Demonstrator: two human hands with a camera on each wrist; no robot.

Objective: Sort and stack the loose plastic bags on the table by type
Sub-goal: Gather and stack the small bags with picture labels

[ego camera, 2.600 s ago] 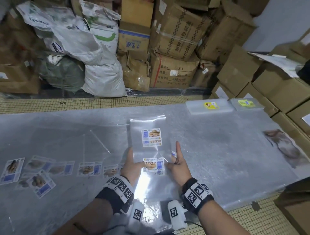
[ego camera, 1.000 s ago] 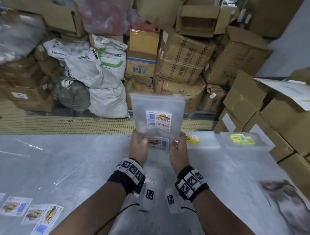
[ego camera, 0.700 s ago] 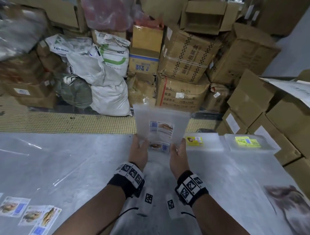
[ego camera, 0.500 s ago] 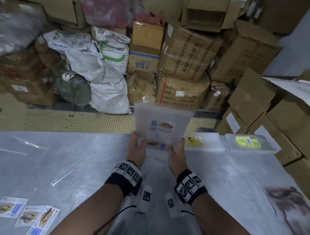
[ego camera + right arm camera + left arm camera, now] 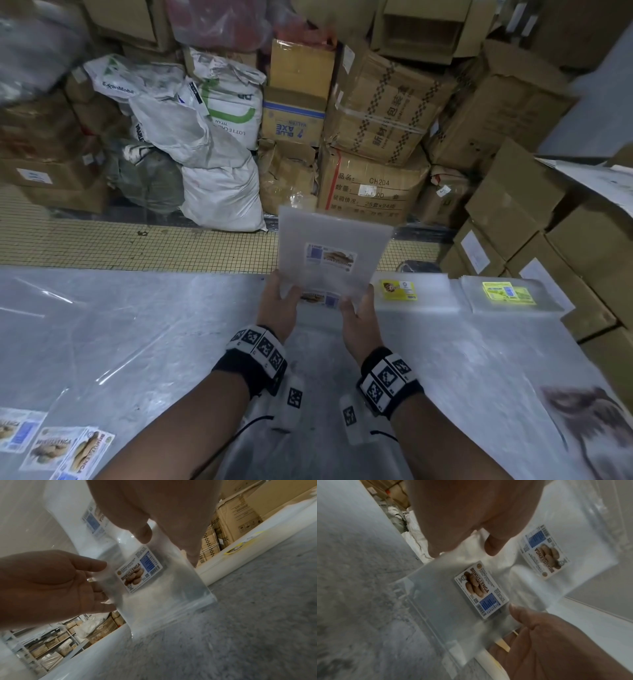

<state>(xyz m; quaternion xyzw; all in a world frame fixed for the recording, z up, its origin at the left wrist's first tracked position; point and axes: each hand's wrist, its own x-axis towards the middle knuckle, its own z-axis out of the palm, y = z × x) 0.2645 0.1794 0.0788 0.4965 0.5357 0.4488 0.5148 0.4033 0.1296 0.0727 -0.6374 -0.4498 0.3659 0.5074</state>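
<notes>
- Step in hand, as judged: squaring a bundle of bags (image 5: 334, 255) before it goes onto a stack.
- The left hand (image 5: 278, 310) grips the bundle's lower left edge, thumb on the near face and fingers behind. The right hand (image 5: 359, 320) pinches the lower right edge the same way.
- The bundle is held upright, tilted slightly right, with its bottom edge on or just above the table (image 5: 102, 342); contact cannot be confirmed.
- To do this well, the person should tap the bottom edge on the table with a loose grip so the sheets slide level, then tighten before carrying.
- Slick film is likely to fan out if gripped on one side only.
- The bags are clear, thin and flat. Each carries a white label (image 5: 481, 589) with a biscuit photo, a blue panel and the words "BISKUT LENGA".
- Two finished stacks with yellow labels (image 5: 399, 291) lie just right of the hands.
- Loose bags (image 5: 65, 448) of the same type lie at the near left.
</notes>
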